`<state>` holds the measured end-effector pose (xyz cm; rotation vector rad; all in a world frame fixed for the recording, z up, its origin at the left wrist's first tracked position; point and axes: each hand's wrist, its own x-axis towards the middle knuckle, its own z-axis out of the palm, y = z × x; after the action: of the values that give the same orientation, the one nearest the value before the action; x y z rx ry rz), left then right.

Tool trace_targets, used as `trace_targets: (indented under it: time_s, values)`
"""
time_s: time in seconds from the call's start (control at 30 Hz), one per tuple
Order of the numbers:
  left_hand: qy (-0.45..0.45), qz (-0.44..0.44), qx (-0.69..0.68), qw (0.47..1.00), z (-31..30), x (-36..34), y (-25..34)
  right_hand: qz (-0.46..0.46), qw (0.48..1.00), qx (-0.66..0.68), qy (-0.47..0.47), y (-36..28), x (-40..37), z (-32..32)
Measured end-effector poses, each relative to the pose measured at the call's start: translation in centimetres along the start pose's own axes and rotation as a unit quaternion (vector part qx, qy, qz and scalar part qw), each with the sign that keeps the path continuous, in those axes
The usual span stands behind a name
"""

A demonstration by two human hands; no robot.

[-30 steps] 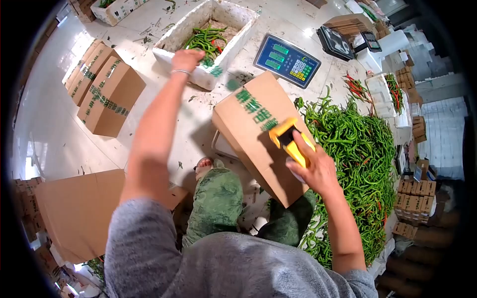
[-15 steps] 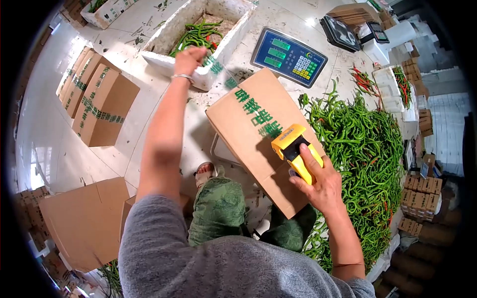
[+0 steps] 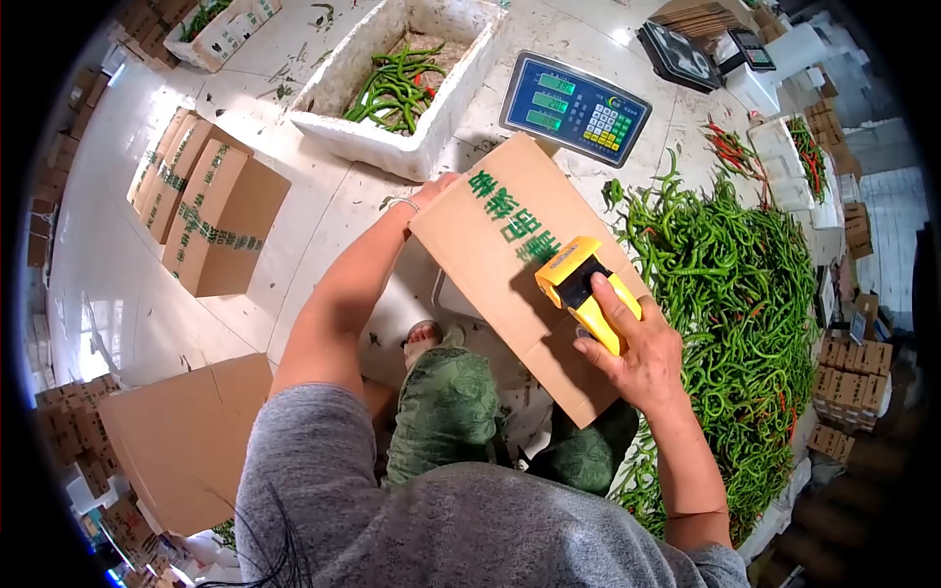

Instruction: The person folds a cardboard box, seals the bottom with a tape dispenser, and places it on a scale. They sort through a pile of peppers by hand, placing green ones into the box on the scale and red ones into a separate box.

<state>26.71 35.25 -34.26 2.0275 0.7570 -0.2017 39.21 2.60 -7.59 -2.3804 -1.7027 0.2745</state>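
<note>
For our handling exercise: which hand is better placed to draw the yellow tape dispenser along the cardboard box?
Right, probably: the right hand grips the tape dispenser on the cardboard box; the left hand only rests at its far corner.

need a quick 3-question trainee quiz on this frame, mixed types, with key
1. True or false: the right hand grips a yellow tape dispenser set against the cardboard box.
2. Where is the left hand? A: at the box's far end. B: at the box's near end. C: on the person's knee.
3. Fill in: the big loose pile on the floor to the right of the box is made of green ____.

Key: 1 true; 2 A; 3 chillies.
</note>
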Motion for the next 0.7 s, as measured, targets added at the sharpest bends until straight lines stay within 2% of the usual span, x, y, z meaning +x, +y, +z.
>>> trace_targets:
  time_s: [0.3, 0.37, 0.43, 0.47, 0.5, 0.53, 0.57, 0.67, 0.7]
  values:
    - [-0.023, -0.075, 0.08, 0.994, -0.8, -0.9, -1.2, -0.004, 1.0, 0.009, 0.02, -0.1, -0.5, 0.0]
    - [0.023, -0.088, 0.092, 0.992, -3.2, -0.8, -0.4, -0.006, 0.999, 0.025, 0.029, 0.0, -0.5, 0.0]
    - [0.13, -0.035, -0.137, 0.981, -6.2, -1.9, 3.0, -0.005, 0.999, 0.025, 0.025, 0.1, -0.8, 0.2]
    - [0.118, -0.043, -0.28, 0.952, -7.2, -3.3, 6.8, -0.011, 0.999, 0.021, 0.03, 0.1, -0.9, 0.3]
    - [0.172, -0.034, -0.17, 0.97, -6.9, -7.3, 13.7, -0.013, 0.999, 0.015, 0.035, 0.2, -0.9, 0.5]
    - [0.177, 0.031, 0.009, 0.984, -6.1, -8.0, 15.5, -0.021, 0.998, 0.014, 0.051, 0.3, -0.9, 0.5]
    - [0.181, -0.038, 0.123, 0.975, -5.4, -8.0, 16.9, -0.025, 0.998, 0.014, 0.063, 0.3, -1.0, 0.7]
    - [0.213, -0.11, 0.125, 0.963, -3.8, -6.4, 17.0, -0.014, 0.998, -0.002, 0.063, 0.3, -0.9, 0.7]
    - [0.22, -0.101, 0.143, 0.96, -3.8, -5.3, 16.3, -0.016, 0.998, -0.026, 0.063, 0.1, -0.6, 0.5]
